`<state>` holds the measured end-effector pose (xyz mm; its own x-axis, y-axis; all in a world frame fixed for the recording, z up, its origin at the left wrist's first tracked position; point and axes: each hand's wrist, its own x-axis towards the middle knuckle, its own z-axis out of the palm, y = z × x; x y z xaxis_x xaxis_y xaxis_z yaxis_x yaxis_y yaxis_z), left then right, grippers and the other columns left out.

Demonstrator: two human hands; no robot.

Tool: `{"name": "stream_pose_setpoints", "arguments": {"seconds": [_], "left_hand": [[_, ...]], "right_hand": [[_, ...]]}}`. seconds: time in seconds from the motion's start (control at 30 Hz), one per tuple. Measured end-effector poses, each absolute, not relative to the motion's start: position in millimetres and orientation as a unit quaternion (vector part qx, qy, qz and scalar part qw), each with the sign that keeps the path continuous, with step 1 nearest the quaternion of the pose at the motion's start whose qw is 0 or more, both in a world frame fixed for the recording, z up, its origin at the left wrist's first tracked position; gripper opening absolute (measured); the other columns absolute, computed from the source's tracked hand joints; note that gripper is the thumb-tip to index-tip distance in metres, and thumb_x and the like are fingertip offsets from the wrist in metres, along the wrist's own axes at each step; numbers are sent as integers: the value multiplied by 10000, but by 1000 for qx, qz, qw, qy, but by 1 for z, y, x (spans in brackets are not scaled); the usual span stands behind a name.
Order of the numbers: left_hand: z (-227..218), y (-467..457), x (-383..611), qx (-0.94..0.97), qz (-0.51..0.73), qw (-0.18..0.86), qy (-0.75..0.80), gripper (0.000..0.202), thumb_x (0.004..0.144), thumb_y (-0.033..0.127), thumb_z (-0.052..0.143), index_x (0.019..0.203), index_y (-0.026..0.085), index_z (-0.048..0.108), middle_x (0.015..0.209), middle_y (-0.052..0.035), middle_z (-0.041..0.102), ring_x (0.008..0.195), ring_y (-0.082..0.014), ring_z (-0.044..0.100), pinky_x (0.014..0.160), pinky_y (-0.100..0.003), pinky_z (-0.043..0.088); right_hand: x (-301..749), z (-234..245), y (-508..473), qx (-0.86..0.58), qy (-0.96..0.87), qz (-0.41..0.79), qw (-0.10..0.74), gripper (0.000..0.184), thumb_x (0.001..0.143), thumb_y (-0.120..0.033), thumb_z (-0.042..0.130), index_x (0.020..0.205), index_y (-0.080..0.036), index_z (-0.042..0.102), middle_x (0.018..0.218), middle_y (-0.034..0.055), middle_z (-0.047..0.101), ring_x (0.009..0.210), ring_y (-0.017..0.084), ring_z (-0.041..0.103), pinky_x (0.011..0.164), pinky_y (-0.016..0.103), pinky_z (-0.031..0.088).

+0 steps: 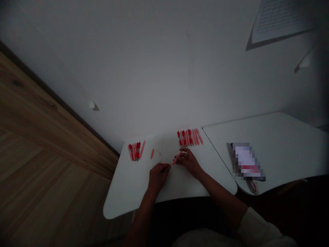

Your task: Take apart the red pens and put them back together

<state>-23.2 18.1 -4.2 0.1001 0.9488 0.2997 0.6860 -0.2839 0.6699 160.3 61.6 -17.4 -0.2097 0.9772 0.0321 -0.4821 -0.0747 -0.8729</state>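
My left hand (158, 175) and my right hand (189, 160) meet over the middle of a white table (128, 192). Between them they hold a thin pink pen part (176, 159), the left hand pinching its near end and the right hand closed on its far end. A row of several red and pink pens (189, 137) lies just beyond my right hand. A smaller group of red and pink pens (135, 151) lies at the far left of the table, with a single pink piece (152, 153) and a thin white stick (160, 152) beside it.
A second white table (282, 137) joins on the right, with a blurred dark flat item (247, 162) on it. A white wall stands behind the tables. Wooden floor (38, 154) is on the left. The scene is dim.
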Motion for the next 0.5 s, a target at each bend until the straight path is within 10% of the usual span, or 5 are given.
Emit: {"name": "stream_pose_setpoints", "arguments": {"seconds": [0.5], "left_hand": [[-5,18,-22,704,352,176,592,198,827,349,549,897,237,697,835,-13,698,761,-148,645,738,-277,519]], "right_hand": [[159,-20,60,-328,-474,612,542,351,721,-349,690,930,-228,437,840,26,690,789,193,668,643,336,550]]}}
